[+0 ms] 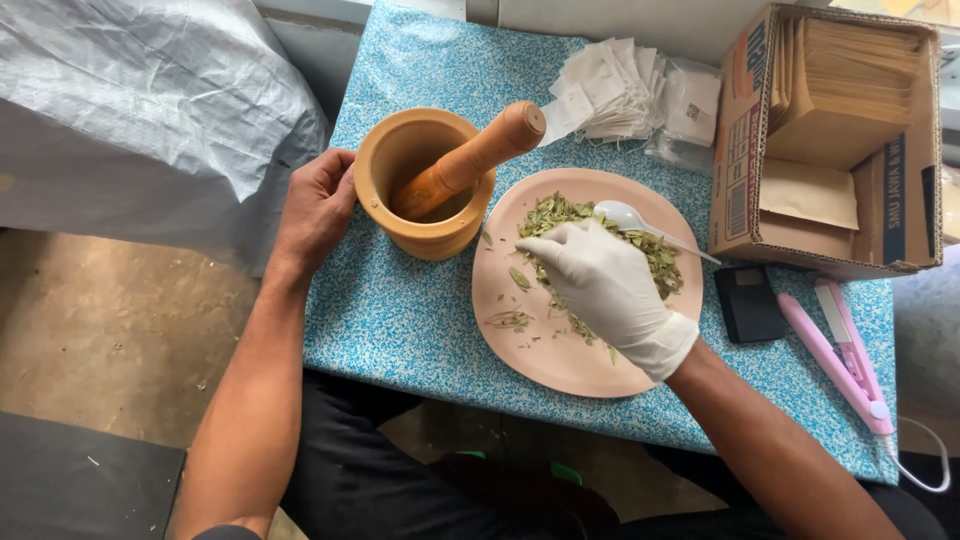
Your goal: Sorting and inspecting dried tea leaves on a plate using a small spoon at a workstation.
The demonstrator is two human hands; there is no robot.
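Observation:
My bare left hand (318,205) rests against the left side of a wooden mortar (385,170), steadying it. A wooden pestle (470,160) leans inside the mortar, its handle pointing up and right. My right hand (600,280), in a white glove, reaches down into a pile of dried green leaves (575,215) on a pink plate (560,350); its fingers curl over the leaves. A white plastic spoon (630,217) lies on the plate just beyond the glove.
The blue patterned table (400,310) also holds a stack of small white paper sachets (620,90), a cardboard box of brown envelopes (835,130), a small black device (748,303) and a pink corded sealer tool (840,355). A grey plastic sack (140,110) stands at left.

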